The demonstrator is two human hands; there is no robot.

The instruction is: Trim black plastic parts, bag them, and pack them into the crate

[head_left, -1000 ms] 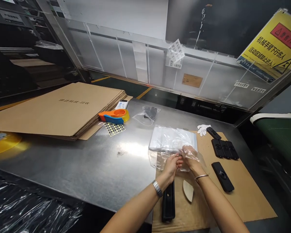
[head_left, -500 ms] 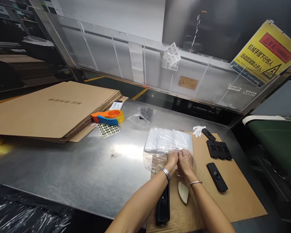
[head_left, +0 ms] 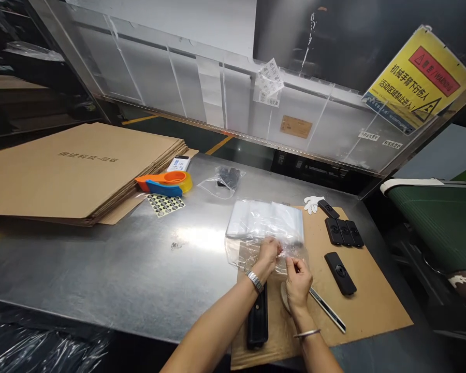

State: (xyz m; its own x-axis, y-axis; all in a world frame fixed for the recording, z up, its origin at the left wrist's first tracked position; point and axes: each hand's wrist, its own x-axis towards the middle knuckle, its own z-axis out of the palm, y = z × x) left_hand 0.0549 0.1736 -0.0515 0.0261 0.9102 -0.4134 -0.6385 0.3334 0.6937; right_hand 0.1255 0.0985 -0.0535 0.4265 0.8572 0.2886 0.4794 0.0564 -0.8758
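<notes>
A clear plastic bag (head_left: 252, 251) lies over the front of a stack of plastic bags (head_left: 256, 220). My left hand (head_left: 270, 253), with a metal-band watch at the wrist, pinches the bag near its middle. My right hand (head_left: 298, 282), wearing a bangle, is closed with thumb and fingers together at the bag's near edge, slightly lower and to the right. Under my left wrist is a long black plastic part (head_left: 258, 321). A pale curved piece (head_left: 285, 297) is partly hidden behind my right hand. To the right of that hand lies a utility knife (head_left: 328, 310).
On the cardboard sheet (head_left: 373, 305) rest several black parts (head_left: 340, 273) and a white glove (head_left: 312, 204). To the left are a tape dispenser (head_left: 165, 183), a sticker sheet (head_left: 165, 204) and stacked cardboard (head_left: 81, 171). A bagged black item (head_left: 228, 177) sits behind; a green conveyor (head_left: 431, 217) stands right.
My right hand has drawn back toward me, away from my left hand, and now covers much of the pale piece. The utility knife has come into sight. The whole view has shifted slightly.
</notes>
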